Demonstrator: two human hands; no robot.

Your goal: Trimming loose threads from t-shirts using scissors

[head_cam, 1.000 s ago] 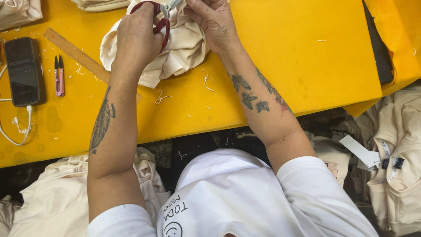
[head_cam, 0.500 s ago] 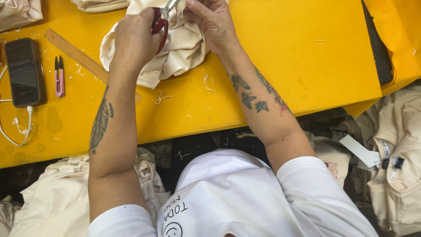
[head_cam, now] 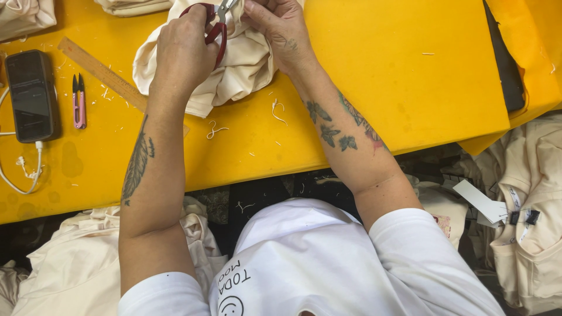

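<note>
Material: cream fabric garment (head_cam: 234, 70), bunched at the far edge of the yellow tabletop (head_cam: 374, 88).
Left hand (head_cam: 181, 52): fingers closed through the red-handled scissors (head_cam: 215, 26).
Right hand (head_cam: 281, 29): pinching the cloth beside the blades.
Technique: keep fabric taut, snip close, fingertips clear.
Nearby: wooden ruler (head_cam: 105, 75), thread snips (head_cam: 78, 100), phone (head_cam: 32, 95).

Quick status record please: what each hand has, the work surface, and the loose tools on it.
left hand: gripping red-handled scissors, blades pointed at the cloth
right hand: pinching the cream fabric beside the blades
surface: yellow table, fabric bunched at its far edge
loose tools: pink thread snips, wooden ruler, both left of the left hand
other: dark phone with white cable; thread scraps near the fabric
</note>
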